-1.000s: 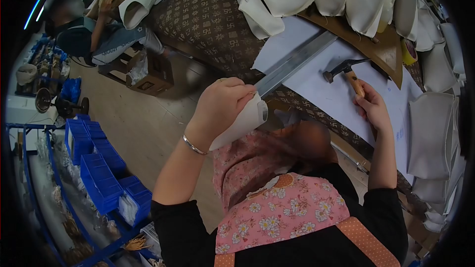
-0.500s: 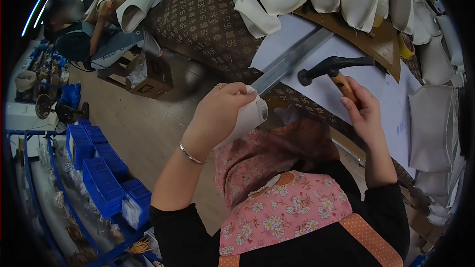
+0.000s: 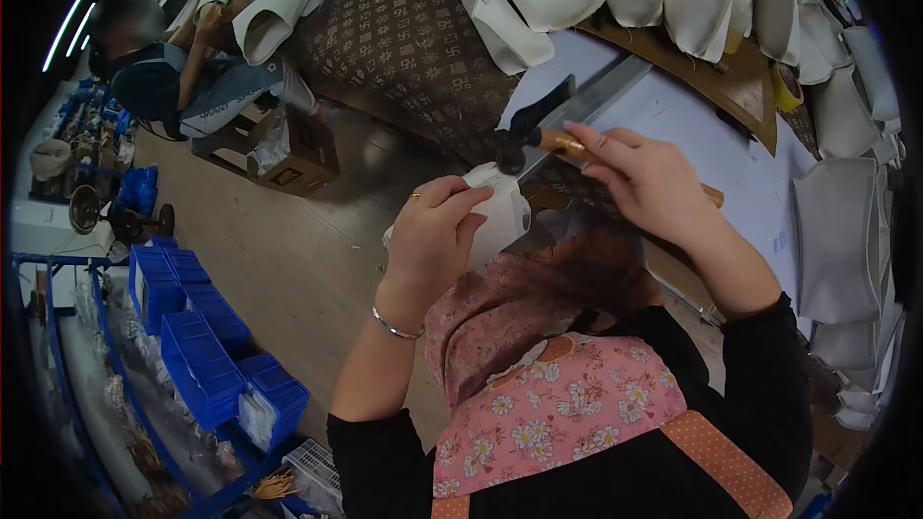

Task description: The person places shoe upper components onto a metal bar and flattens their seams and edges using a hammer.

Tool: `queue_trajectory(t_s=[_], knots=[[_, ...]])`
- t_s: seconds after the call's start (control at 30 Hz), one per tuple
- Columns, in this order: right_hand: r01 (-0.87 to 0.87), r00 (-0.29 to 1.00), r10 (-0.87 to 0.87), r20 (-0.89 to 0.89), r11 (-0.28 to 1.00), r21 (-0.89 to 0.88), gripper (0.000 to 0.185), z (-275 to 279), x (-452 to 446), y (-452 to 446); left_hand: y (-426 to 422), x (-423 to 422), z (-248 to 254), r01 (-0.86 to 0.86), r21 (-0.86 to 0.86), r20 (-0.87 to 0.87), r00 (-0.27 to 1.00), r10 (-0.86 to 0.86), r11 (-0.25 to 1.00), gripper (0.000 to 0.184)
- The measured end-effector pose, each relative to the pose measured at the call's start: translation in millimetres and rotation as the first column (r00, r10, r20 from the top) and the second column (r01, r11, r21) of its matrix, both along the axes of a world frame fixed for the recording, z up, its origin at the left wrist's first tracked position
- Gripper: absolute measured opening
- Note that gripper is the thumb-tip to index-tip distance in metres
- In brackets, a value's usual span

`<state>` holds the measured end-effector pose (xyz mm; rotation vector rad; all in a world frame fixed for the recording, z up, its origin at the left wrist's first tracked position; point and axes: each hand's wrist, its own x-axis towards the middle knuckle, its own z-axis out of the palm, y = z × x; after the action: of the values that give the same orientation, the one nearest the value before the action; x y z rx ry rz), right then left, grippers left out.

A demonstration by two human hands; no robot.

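Observation:
My left hand (image 3: pixel 437 235) is closed on a white leather-like piece (image 3: pixel 502 223), which is folded into a tube-like shape around the near end of a flat metal bar (image 3: pixel 615 86). A hammer (image 3: pixel 558 140) is in my right hand (image 3: pixel 654 187), with the fingers wrapped round its wooden handle. The hammer's dark head is at the upper edge of the white piece, close to my left fingertips; whether they touch is hard to tell. The bar lies across a white sheet (image 3: pixel 663 111) on the table and sticks out over its edge.
Several white leather-like pieces (image 3: pixel 702 0) line the table's back and right side. A brown patterned cloth (image 3: pixel 385 38) covers part of the table. Another person (image 3: pixel 192 77) sits at the upper left, beside a cardboard box (image 3: pixel 303 159). Blue bins (image 3: pixel 202 365) stand on a rack at lower left.
My right hand has moved left, and the hammer's head has come down from above the sheet to the white piece. My left hand has shifted slightly, still holding the piece.

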<state>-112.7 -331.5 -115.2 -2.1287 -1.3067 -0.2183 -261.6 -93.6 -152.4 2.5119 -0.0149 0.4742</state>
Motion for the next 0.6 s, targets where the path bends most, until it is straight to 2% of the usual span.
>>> queue_trajectory(t_s=[0.03, 0.07, 0.13, 0.17, 0.23, 0.27, 0.33, 0.43, 0.47, 0.53, 0.57, 0.6], knots=[[0.049, 0.998, -0.044, 0.039, 0.989, -0.141, 0.049, 7, 0, -1, 0, 0, -1, 0.002, -0.001, 0.001, 1.000, -0.002, 1.000, 0.024], [0.047, 0.998, -0.041, 0.041, 0.988, -0.146, 0.049, 11, -1, 0, 0, -2, -3, -0.015, -0.041, -0.008, 1.000, 0.015, 0.999, 0.025], [0.030, 0.995, -0.016, -0.095, 0.988, 0.155, 0.049, 14, -6, 2, -1, -4, -7, -0.037, -0.093, -0.023, 0.999, 0.035, 0.995, 0.026], [0.029, 0.995, -0.015, -0.097, 0.988, 0.149, 0.049, 11, -7, 3, 0, -4, -8, -0.042, -0.103, -0.013, 0.999, 0.041, 0.994, 0.026], [-0.051, 0.995, 0.049, -0.089, 0.999, -0.018, 0.048, 0, -7, 6, 1, -5, -8, -0.046, -0.110, -0.001, 0.999, 0.046, 0.993, 0.026], [-0.051, 0.995, 0.049, -0.085, 0.999, -0.016, 0.048, 0, -5, 7, 2, -7, -6, -0.074, -0.079, -0.020, 0.997, 0.073, 0.994, 0.026], [0.012, 0.998, -0.025, -0.052, 0.970, -0.244, 0.047, -2, -3, 8, 3, -13, 1, -0.100, -0.047, -0.040, 0.994, 0.098, 0.994, 0.027], [-0.005, 0.999, -0.007, -0.033, 0.944, -0.329, 0.055, 17, 1, 3, 8, -25, 6, -0.148, 0.026, -0.091, 0.984, 0.150, 0.989, 0.028], [-0.003, 0.999, -0.008, -0.032, 0.944, -0.331, 0.055, 21, 2, 2, 10, -28, 0, -0.154, -0.004, -0.101, 0.983, 0.152, 0.988, 0.029], [0.044, 0.986, -0.004, 0.166, 0.970, -0.240, 0.043, 26, 5, 2, 12, -29, -7, -0.165, -0.034, -0.108, 0.981, 0.160, 0.986, 0.030], [0.039, 0.986, 0.002, 0.166, 0.969, -0.243, 0.043, 25, 3, 6, 11, -29, -9, -0.145, -0.023, -0.060, 0.988, 0.143, 0.989, 0.030], [-0.020, 0.998, 0.023, 0.060, 0.999, -0.047, 0.043, 22, -2, 12, 10, -30, -11, -0.126, -0.013, -0.015, 0.992, 0.126, 0.992, 0.030]])
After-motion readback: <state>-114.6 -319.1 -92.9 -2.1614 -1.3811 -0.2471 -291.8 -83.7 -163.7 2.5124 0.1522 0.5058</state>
